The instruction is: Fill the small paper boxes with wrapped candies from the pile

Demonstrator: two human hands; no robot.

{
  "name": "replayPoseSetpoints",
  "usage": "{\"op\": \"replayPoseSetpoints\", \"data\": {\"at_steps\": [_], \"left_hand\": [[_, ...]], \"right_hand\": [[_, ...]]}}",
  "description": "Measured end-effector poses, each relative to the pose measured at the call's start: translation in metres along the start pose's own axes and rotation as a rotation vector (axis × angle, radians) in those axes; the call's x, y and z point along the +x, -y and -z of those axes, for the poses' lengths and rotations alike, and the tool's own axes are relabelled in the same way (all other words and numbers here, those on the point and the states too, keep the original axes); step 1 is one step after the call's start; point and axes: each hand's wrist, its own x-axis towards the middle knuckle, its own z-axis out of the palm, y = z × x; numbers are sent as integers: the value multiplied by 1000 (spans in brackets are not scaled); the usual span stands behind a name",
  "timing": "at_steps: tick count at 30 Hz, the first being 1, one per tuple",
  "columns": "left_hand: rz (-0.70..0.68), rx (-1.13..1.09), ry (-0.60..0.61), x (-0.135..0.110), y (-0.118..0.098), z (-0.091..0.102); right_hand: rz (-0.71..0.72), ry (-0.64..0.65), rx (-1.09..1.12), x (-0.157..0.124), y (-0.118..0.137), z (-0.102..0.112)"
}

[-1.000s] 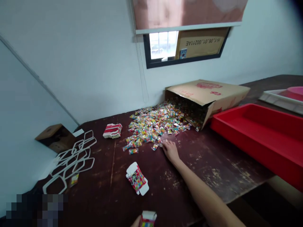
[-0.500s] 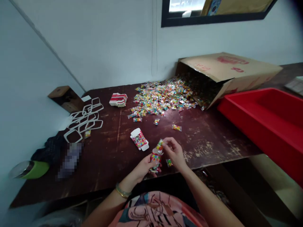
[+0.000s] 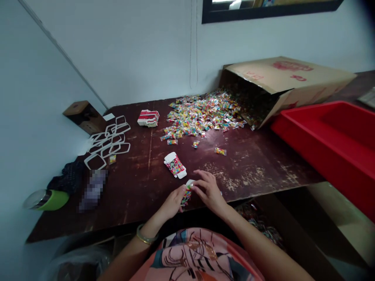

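My left hand point(image 3: 173, 202) is wrapped round a small printed carton point(image 3: 184, 201), held upright near the table's front edge. At the carton's open top shows a clear candy packet point(image 3: 189, 187) with coloured sweets. My right hand point(image 3: 209, 192) comes from the right, thumb and index finger closed on that packet, the other fingers stretched out above. Just beyond my hands a second printed carton point(image 3: 175, 165) lies on the table with its white end flaps open. Single candy packets lie farther back, such as one packet point(image 3: 220, 151) to the right.
A heap of candy packets point(image 3: 202, 115) spills from a tipped cardboard box point(image 3: 290, 76). A red tray point(image 3: 322, 146) stands at the right. Stacked flat cartons point(image 3: 148, 118), white frame-like bands point(image 3: 95, 161), a wooden box point(image 3: 84, 117) and a green-and-silver cup point(image 3: 54, 200) are on the left.
The candy packet has gone from above the carton down into its open top. My right hand has moved lower and left, its fingers more spread. The camera view has shifted slightly.
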Motion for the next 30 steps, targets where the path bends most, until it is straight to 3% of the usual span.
{"op": "replayPoseSetpoints", "data": {"at_steps": [3,7,8,12,13,16,18,20,23,25,27,30], "left_hand": [[-11,-12,20,-4,1,-1],[77,-75,73,-10,-3,-4],[92,-99,75,-10,-4,-4],[95,-213,49,-7,-7,-3],[97,-237,52,-6,-7,-3],[91,-263,96,-4,-5,-1],[59,-219,112,-3,-4,0],[34,-145,104,-2,-4,0],[59,-117,64,1,-4,-1],[73,-170,55,2,-6,-1],[49,-235,90,1,-8,0],[-38,-270,196,-4,-12,3]], "right_hand": [[32,21,-22,2,4,3],[122,262,79,3,10,11],[99,271,162,2,11,10],[-282,-100,583,-8,9,-9],[-396,-118,719,-10,7,-15],[-625,91,1113,-12,1,-27],[-673,181,1201,-9,0,-28],[-604,189,1072,-4,4,-23],[-296,151,700,4,14,-10],[-127,160,564,9,20,-1],[-84,167,545,15,22,5],[-129,115,558,23,20,8]]}}
